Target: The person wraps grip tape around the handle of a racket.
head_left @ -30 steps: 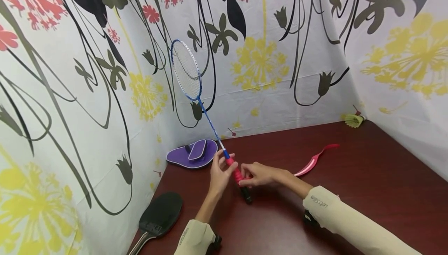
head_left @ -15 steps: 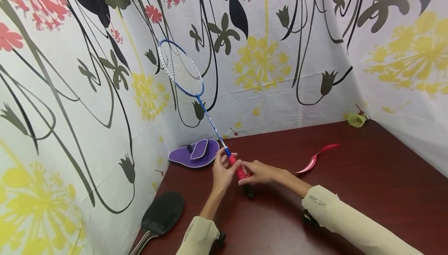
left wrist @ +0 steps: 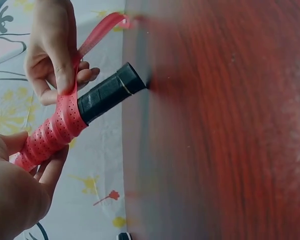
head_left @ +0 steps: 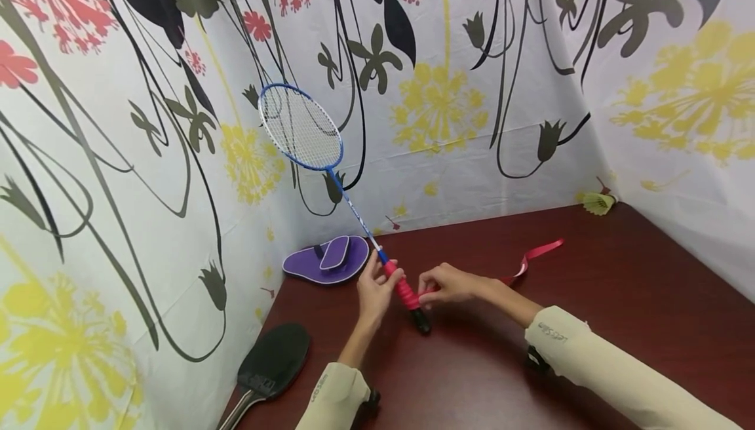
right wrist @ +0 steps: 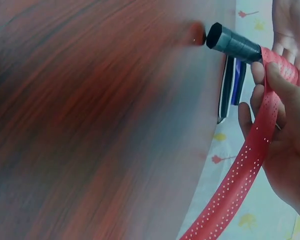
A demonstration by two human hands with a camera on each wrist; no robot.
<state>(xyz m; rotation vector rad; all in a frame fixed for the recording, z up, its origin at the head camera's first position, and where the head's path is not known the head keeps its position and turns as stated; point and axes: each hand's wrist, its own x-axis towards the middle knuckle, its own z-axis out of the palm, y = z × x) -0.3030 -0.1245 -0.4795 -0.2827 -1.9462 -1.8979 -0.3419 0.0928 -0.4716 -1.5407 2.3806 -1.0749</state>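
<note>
A blue and white badminton racket [head_left: 356,212] slants up to the left in the head view. My left hand [head_left: 374,291] grips its handle by the upper part, where perforated red grip tape [left wrist: 49,134] is wound in overlapping turns. Below the turns, the black butt end [left wrist: 107,95] of the handle is bare. Just right of the handle, my right hand [head_left: 449,284] pinches the tape between thumb and fingers, close to where it leaves the last turn. The loose length of tape [right wrist: 237,180] runs past this hand, its tail trailing over the table in the head view.
A purple paddle case [head_left: 303,266] lies at the table's back left. Nearer on the left is a black table tennis paddle [head_left: 274,358]. A yellow shuttlecock [head_left: 598,204] sits in the far right corner of the dark red table [head_left: 625,299]. Flower-patterned sheets [head_left: 495,115] hang around it.
The right hand has drawn slightly right from the handle, a short stretch of tape now between them. The racket has turned about its shaft, its head shifting left. The tape's tail has moved slightly.
</note>
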